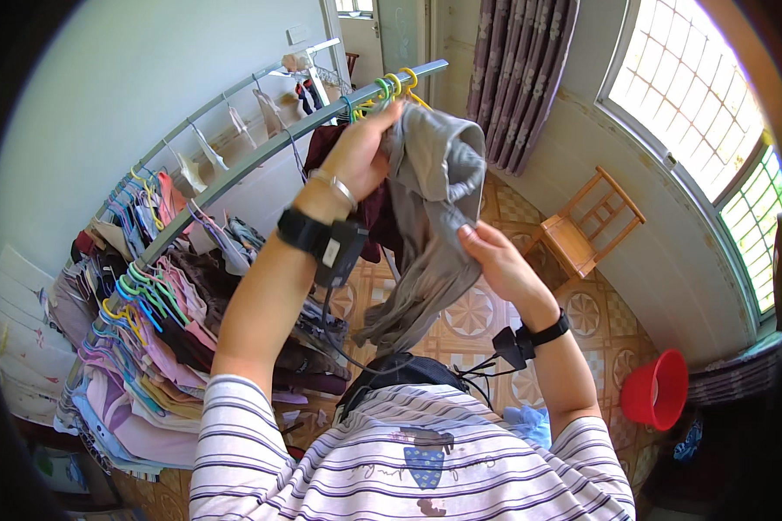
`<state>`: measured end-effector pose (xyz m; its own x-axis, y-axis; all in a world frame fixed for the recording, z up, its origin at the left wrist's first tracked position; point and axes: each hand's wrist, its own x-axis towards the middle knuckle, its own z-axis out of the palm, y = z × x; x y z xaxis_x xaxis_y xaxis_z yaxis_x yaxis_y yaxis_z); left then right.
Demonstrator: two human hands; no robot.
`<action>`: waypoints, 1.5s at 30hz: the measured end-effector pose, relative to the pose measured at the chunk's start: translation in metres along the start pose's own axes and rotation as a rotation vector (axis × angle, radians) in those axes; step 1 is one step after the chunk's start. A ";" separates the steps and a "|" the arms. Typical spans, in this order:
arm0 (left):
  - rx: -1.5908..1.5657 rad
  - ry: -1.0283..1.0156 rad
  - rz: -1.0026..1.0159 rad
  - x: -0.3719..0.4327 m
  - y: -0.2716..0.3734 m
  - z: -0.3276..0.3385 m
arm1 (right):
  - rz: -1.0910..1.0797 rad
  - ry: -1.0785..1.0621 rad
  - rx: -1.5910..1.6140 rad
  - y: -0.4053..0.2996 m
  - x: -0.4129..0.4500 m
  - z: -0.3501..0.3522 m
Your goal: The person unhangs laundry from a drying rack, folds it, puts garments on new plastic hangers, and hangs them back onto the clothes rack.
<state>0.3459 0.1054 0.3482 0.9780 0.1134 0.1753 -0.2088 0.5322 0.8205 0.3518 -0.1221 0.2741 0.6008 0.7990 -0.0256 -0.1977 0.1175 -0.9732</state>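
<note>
A grey garment hangs stretched between my hands in front of me, its lower part dangling in folds above the floor. My left hand grips its upper left edge, close under the rail; most of those fingers are hidden behind the cloth. Lower down, my right hand pinches the right side of the garment, thumb on the near face. Just beyond, yellow hangers and a green hanger hook over the end of the metal clothes rail. A dark maroon garment hangs behind my left wrist.
Many clothes on coloured hangers crowd the rail at left. A second rail runs along the wall. To the right stand a wooden chair and a red bucket. Light blue cloth lies low beside me. Cables trail from my wrist devices.
</note>
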 end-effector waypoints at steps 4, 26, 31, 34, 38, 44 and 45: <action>0.366 0.059 -0.381 -0.049 -0.060 -0.027 | -0.015 0.060 0.279 -0.013 0.008 -0.001; 1.107 0.208 0.005 -0.058 -0.186 -0.146 | -0.143 -0.034 0.311 -0.075 -0.022 -0.063; 1.105 0.176 0.156 -0.032 -0.139 -0.165 | -0.093 0.111 0.281 -0.076 -0.044 -0.102; 0.507 0.261 -0.196 -0.033 -0.101 -0.137 | -0.138 0.107 0.283 -0.076 -0.053 -0.112; 0.600 0.102 -0.189 -0.026 -0.072 -0.111 | -0.190 0.238 0.180 -0.079 -0.063 -0.134; 1.116 -0.148 -0.108 -0.029 -0.011 -0.080 | -0.276 0.388 0.079 -0.080 -0.061 -0.150; 1.166 -0.179 -0.103 -0.030 -0.004 -0.074 | -0.294 0.403 0.045 -0.080 -0.062 -0.149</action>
<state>0.3172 0.1618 0.2989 0.9956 -0.0536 0.0772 -0.0940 -0.5650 0.8197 0.4459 -0.2683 0.3191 0.8858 0.4380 0.1534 -0.0032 0.3362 -0.9418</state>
